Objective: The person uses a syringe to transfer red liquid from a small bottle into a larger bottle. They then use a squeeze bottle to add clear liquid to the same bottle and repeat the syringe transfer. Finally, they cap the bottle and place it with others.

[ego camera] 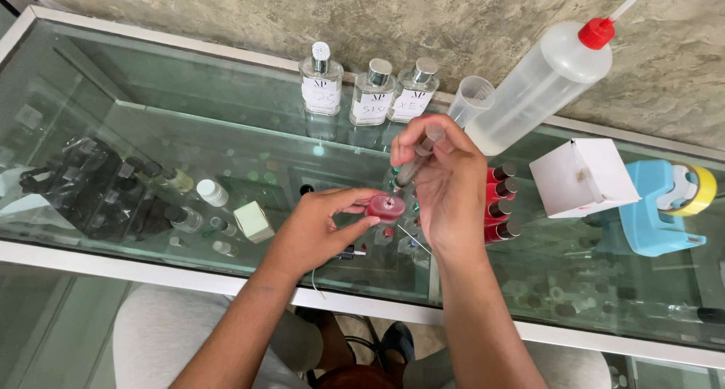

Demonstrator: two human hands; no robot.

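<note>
My left hand (321, 226) pinches a small red bottle (386, 207) and steadies it on the glass counter (226, 147). My right hand (445, 181) grips a syringe (417, 159) held tip down, its needle end right at the red bottle's open mouth. Just right of my right hand, several red capped bottles (502, 202) stand in a row, partly hidden by the hand.
Three clear perfume bottles (371, 91) with white labels line the back edge. A measuring cup (470, 100) and a large squeeze bottle with a red nozzle (544, 79) are beside them. A white box (583, 176) and blue tape dispenser (657, 208) sit right. Small vials lie under the glass at left.
</note>
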